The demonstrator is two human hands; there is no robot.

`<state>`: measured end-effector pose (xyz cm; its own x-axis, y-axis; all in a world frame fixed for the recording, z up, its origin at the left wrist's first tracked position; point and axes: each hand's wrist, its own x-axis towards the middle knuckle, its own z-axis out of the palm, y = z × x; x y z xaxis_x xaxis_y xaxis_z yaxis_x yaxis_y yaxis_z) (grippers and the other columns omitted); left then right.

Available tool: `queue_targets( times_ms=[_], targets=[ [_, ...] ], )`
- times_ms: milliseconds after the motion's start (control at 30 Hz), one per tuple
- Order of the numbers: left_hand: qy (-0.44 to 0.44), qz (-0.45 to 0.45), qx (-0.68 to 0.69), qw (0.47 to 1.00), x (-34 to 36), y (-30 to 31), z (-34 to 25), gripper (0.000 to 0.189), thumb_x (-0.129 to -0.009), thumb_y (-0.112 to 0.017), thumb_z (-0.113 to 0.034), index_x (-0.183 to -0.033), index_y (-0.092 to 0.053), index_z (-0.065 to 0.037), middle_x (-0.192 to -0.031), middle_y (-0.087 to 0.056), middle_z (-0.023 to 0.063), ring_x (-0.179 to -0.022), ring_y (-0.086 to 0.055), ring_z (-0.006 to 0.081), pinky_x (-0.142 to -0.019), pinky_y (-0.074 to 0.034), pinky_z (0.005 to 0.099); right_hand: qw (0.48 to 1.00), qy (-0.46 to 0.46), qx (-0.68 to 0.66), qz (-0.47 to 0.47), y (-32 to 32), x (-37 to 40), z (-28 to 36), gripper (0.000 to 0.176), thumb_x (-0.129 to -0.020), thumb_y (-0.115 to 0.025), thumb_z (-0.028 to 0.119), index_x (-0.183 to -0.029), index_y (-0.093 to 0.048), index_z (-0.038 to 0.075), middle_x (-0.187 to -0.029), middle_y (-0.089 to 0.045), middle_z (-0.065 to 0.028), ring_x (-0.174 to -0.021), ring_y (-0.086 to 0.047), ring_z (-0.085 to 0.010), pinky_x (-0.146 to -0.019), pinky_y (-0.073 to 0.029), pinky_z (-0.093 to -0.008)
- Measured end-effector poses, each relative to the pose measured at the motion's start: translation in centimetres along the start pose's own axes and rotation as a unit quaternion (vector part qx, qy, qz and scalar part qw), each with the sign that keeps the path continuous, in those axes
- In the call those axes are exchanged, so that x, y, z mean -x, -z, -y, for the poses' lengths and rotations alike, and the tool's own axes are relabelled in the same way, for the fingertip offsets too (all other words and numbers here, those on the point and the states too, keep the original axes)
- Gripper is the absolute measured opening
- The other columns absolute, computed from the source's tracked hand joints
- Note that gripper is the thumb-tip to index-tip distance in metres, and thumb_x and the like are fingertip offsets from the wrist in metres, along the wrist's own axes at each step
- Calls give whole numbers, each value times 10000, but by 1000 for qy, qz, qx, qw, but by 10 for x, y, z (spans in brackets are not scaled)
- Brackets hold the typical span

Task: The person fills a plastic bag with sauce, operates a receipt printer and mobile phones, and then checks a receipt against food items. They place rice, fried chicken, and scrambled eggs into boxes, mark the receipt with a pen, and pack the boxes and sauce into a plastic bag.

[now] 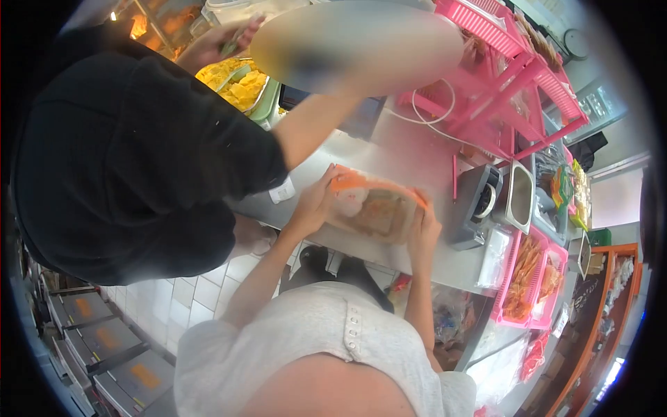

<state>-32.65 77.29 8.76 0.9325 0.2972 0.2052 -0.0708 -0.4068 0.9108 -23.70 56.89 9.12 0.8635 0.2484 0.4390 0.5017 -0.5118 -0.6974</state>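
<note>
A clear plastic bag with an orange top edge (379, 208) hangs between my two hands, above the metal counter's front edge. My left hand (316, 202) grips its upper left corner. The upper right corner is pinched in my right hand (424, 221). Pale, brownish contents show through the plastic; what they are is not clear. A metal counter (417, 149) lies behind and beneath the bag.
A co-worker in a black top (132, 160) leans over the counter at left, near yellow food (243, 87). A blurred round shape (358, 45) blocks the top. Right are a pink rack (486, 97), grey device (476, 201), metal container (520, 194) and pink baskets (508, 306).
</note>
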Motion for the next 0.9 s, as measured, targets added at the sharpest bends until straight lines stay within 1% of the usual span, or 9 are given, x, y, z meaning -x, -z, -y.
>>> queue_targets(
  times_ms=[100,300,367,433,467,633,733,867,900],
  targets=[
    [202,81,-49,975,-21,16,-46,300,-936,-317,-212,-1165,-445,-68,-991,-587,171,-991,-552,254,-851,-391,320,979,-154,-44,124,14,-19,13,243,-850,-431,42,-1076,-521,42,-880,-618,-179,-794,-624,-258,-697,-470,-285],
    [155,40,-17,987,-14,11,-16,255,-909,-352,-143,-1120,-485,-87,-888,-584,170,-774,-583,231,-723,-437,289,972,-146,-78,166,16,-15,1,271,-819,-417,-15,-1073,-495,37,-874,-596,-193,-772,-621,-259,-673,-457,-275],
    [181,50,-3,982,-5,6,-11,254,-892,-372,-104,-1120,-484,-90,-922,-584,175,-779,-593,253,-721,-441,283,989,-45,-61,128,8,0,-12,363,-766,-411,-82,-1100,-474,45,-942,-593,-190,-798,-613,-287,-725,-451,-287],
    [-62,-83,-72,992,3,-6,3,275,-855,-390,-40,-1108,-487,-87,-909,-595,181,-748,-597,309,-687,-443,303,991,-13,-64,115,8,4,-16,389,-746,-409,-102,-1099,-471,48,-967,-590,-190,-803,-607,-300,-735,-446,-291],
    [-60,-82,-72,992,4,-5,10,275,-855,-390,-40,-1108,-487,-87,-909,-595,181,-748,-597,309,-687,-443,303,993,22,-69,97,7,4,-18,415,-725,-407,-122,-1098,-468,50,-992,-586,-190,-809,-600,-313,-744,-440,-295],
    [106,133,-129,977,-26,32,-23,319,-797,-409,-71,-1106,-475,-115,-743,-573,205,-710,-567,369,-651,-428,424,972,-67,-98,201,21,-21,-22,324,-756,-412,-68,-1057,-469,39,-933,-597,-171,-731,-591,-274,-679,-433,-305],
    [43,210,-211,954,-49,49,-26,344,-790,-423,-80,-1127,-466,-140,-716,-570,206,-688,-568,369,-632,-427,440,960,-51,-104,256,28,-41,-24,269,-776,-417,-20,-1035,-461,36,-849,-584,-148,-660,-559,-218,-626,-420,-304],
    [44,247,-127,960,-39,49,1,292,-855,-399,-97,-1136,-462,-145,-909,-597,173,-793,-588,339,-693,-443,385,934,-48,-91,341,28,-39,-33,300,-763,-401,-61,-1037,-455,47,-919,-580,-155,-763,-574,-235,-679,-437,-299],
    [1,215,-96,972,-27,43,10,314,-845,-436,-69,-1150,-451,-144,-1176,-513,135,-997,-545,319,-826,-439,347,954,-28,-101,281,21,-27,-34,316,-758,-398,-76,-1043,-452,51,-973,-571,-166,-832,-578,-253,-730,-439,-307]
  ],
)
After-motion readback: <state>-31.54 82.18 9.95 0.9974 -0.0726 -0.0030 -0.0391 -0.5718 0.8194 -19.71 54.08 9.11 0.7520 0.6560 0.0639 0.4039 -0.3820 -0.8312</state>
